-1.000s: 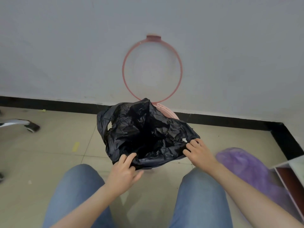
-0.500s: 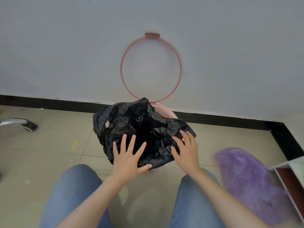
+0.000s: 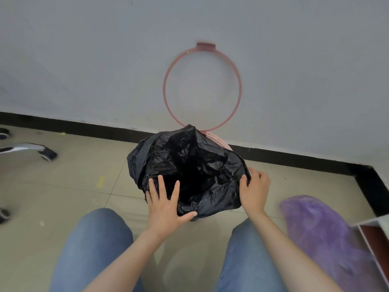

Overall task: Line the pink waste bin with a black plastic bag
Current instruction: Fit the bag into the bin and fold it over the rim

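Note:
A crumpled black plastic bag (image 3: 189,169) is draped over the pink waste bin (image 3: 219,141), which stands on the floor against the wall; only a strip of the bin's far rim shows. The bin's pink ring lid (image 3: 202,87) is flipped up against the wall. My left hand (image 3: 166,205) lies flat on the near left of the bag, fingers spread. On the bag's right edge, my right hand (image 3: 255,188) curls its fingers around the plastic.
A purple plastic bag (image 3: 324,234) lies on the floor to the right, beside a white and brown cabinet corner (image 3: 374,230). An office chair's leg and caster (image 3: 42,151) sit at the left. My knees in blue jeans fill the foreground.
My right hand has slid from the top of the bag out to its right edge and curled onto it. My left hand stays pressed flat. The bag has spread wider over the bin.

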